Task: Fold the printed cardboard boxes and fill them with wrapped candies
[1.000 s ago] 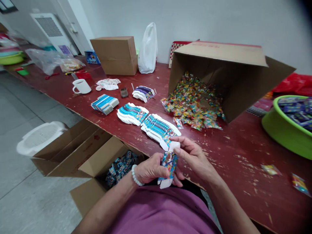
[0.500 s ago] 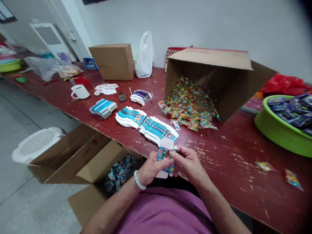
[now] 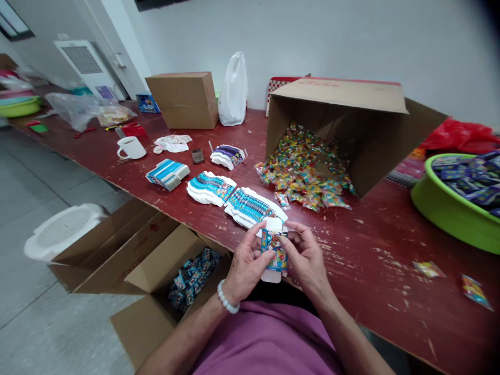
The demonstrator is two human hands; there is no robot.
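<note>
- blue carton: in both hands, at near edge of the table, end flaps sticking out top and bottom
- table: dark red, worn surface, runs along the wall
- big cardboard box: on its side on table, candy packets heaped inside and out past its mouth
- lower box: open, below table edge, small blue packs inside
- green basin: far right, full of dark purple packets
- left hand: grasping carton's left side, thumb on printed face
- right hand: grasping carton's right side, thumb on face near upper flap
- fanned rows: two, printed blue and white, just beyond hands
- white mug: left, upright
- loose packets: two, right of hands, apart
</note>
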